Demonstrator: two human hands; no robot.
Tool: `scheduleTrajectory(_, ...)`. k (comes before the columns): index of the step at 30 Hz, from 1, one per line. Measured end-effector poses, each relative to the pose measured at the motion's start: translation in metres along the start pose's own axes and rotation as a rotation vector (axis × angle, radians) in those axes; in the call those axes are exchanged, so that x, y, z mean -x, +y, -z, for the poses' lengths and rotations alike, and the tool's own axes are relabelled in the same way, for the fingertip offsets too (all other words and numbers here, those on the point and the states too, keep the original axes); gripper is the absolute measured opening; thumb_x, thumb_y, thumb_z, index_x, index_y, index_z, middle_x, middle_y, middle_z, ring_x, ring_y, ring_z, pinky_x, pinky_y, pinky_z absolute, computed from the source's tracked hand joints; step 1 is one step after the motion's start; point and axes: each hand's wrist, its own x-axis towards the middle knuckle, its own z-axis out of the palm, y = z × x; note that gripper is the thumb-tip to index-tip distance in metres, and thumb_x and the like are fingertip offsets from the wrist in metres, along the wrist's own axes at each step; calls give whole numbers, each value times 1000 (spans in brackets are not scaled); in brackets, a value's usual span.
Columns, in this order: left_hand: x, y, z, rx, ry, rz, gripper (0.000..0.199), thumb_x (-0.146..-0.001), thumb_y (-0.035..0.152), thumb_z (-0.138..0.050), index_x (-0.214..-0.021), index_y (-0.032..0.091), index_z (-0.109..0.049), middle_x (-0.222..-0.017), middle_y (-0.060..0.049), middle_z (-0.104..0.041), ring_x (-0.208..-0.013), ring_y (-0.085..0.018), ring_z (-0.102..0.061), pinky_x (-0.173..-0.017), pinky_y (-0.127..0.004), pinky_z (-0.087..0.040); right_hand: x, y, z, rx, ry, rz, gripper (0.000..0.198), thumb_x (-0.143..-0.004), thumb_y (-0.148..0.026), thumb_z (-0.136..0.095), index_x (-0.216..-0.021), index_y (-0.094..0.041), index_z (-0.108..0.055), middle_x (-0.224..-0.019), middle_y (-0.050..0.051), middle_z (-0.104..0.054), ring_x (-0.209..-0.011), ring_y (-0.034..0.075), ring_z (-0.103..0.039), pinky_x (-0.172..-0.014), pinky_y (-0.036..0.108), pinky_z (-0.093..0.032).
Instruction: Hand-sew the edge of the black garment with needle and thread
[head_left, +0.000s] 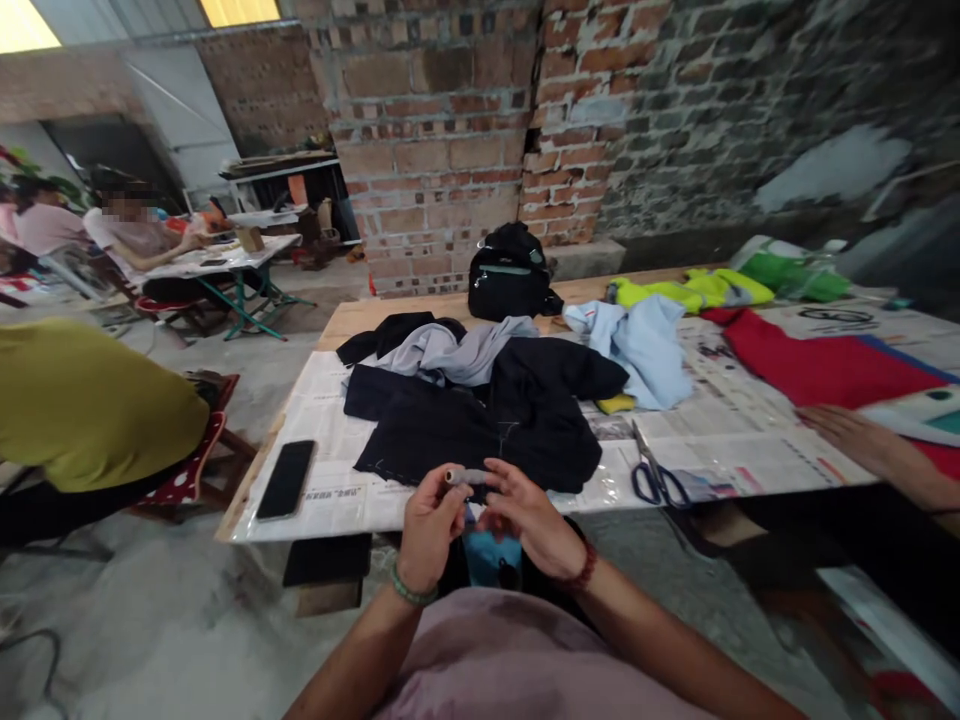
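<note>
A small grey spool of thread, with a round brownish end facing left, lies crosswise between my hands just above the table's front edge. My left hand pinches it near its left end, thumb and fingers closed. At the right end, the curled fingertips of my right hand touch it; the thread itself is too fine to make out. Right behind my hands a dark navy garment is spread on the table, with pale stitches along its lower left edge and a light line near its middle.
Newspaper under clear plastic covers the table. A phone lies left, scissors right. Behind are a grey cloth, a light blue garment and a black backpack. Another person's hand rests near red cloth.
</note>
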Motion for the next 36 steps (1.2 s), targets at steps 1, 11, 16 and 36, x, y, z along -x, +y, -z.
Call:
scheduleTrajectory(1, 2, -1, 1, -63, -9, -27, 30, -72, 33, -57, -97, 18, -53, -53, 7, -46, -38, -2, -33, -34, -13, -24, 1, -2, 0, -53, -92, -76, 50, -70, -33, -60, -114, -24, -39, -101, 6, -56, -56, 11, -58, -41, 20, -39)
scheduleTrajectory(11, 9, -13, 19, -929, 10, -906, 24, -81, 12, -43, -101, 17, -56, -87, -7, -62, -82, -14, -57, -76, -24, -46, 7, 4, -6, 122, 83, -58, 26, -72, -40, -55, -74, -14, -56, -39, -9, -37, -33, 3, -32, -34, 16, -23)
scheduleTrajectory(16, 10, -12, 11, -888, 46, -712, 19, -83, 17, -43, -97, 18, -56, -75, -2, -60, -64, -10, -56, -63, -21, -46, 16, 10, -1, 144, 89, -14, 32, -75, -44, -50, -83, -13, -56, -37, -9, -35, -32, 4, -32, -34, 16, -24)
scheduleTrajectory(36, -5, -19, -29, -177, -223, -51, 25, -74, 29, -56, -97, 19, -54, -64, 4, -50, -41, -2, -36, -36, -14, -27, 27, -16, 37, 358, 113, 98, 29, -72, -31, -56, -98, -17, -60, -57, -3, -55, -47, 7, -49, -47, 20, -38)
